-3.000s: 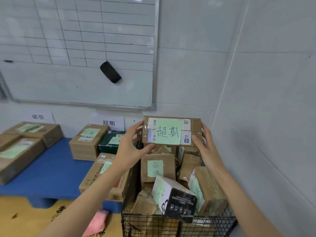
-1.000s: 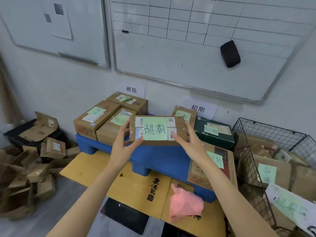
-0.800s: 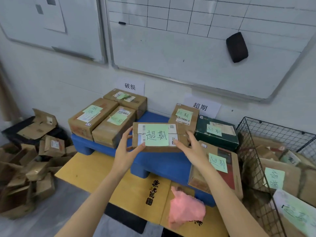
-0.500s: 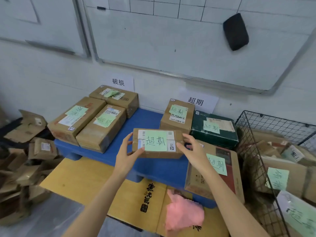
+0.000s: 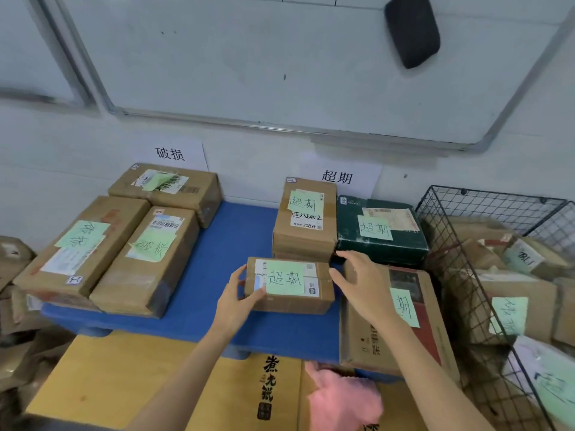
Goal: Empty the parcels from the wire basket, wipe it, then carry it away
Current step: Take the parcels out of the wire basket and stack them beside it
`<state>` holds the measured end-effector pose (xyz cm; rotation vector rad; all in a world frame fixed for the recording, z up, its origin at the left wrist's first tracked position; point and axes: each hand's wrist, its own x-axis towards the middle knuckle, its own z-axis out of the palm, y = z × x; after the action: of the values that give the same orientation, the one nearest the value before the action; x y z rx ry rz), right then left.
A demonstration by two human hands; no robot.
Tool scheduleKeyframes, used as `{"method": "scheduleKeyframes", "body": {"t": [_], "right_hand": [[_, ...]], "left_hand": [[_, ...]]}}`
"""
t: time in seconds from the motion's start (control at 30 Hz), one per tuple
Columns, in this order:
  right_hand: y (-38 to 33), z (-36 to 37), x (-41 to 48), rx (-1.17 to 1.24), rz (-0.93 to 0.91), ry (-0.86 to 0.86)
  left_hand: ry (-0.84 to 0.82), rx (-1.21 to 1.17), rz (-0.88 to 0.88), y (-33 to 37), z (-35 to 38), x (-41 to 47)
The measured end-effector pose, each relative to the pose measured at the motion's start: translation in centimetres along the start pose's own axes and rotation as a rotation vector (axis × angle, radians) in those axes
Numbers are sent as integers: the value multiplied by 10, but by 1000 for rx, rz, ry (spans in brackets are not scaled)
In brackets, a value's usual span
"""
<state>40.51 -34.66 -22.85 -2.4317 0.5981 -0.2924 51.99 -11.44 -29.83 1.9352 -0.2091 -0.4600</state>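
Note:
A small brown parcel [image 5: 289, 286] with a green note lies flat on the blue platform [image 5: 224, 244], in front of a taller brown box [image 5: 303, 222]. My left hand [image 5: 236, 303] grips its left end, thumb on the near face. My right hand [image 5: 364, 287] is at its right end with fingers spread and relaxed, the thumb just touching. The black wire basket [image 5: 441, 231] stands at the right, holding several labelled parcels [image 5: 513, 303]. A pink cloth [image 5: 342, 396] lies on the yellow cardboard below.
Three brown boxes [image 5: 146, 256] fill the platform's left side. A dark green box [image 5: 379, 231] and a large red-and-brown box [image 5: 401, 318] sit between the parcel and the basket. Torn cardboard [image 5: 12, 306] is heaped at far left. A whiteboard [image 5: 280, 57] hangs on the wall.
The parcel came out of the basket, travelled left and down, and now rests on the blue platform. My right hand has loosened from its right end; my left hand still grips it.

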Motion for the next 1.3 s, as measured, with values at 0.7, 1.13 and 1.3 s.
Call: {"method": "scheduleKeyframes", "body": {"t": [0.7,1.13,1.3], "right_hand": [[3,0,21,106,186,59],[18,-4,16,52,197,82],[15,-4,11,-44,153,88]], "left_hand": [[-80,216,288,2,5,31],[-113,211,304,7,18,49],[-133,264,301,10,15,48]]}}
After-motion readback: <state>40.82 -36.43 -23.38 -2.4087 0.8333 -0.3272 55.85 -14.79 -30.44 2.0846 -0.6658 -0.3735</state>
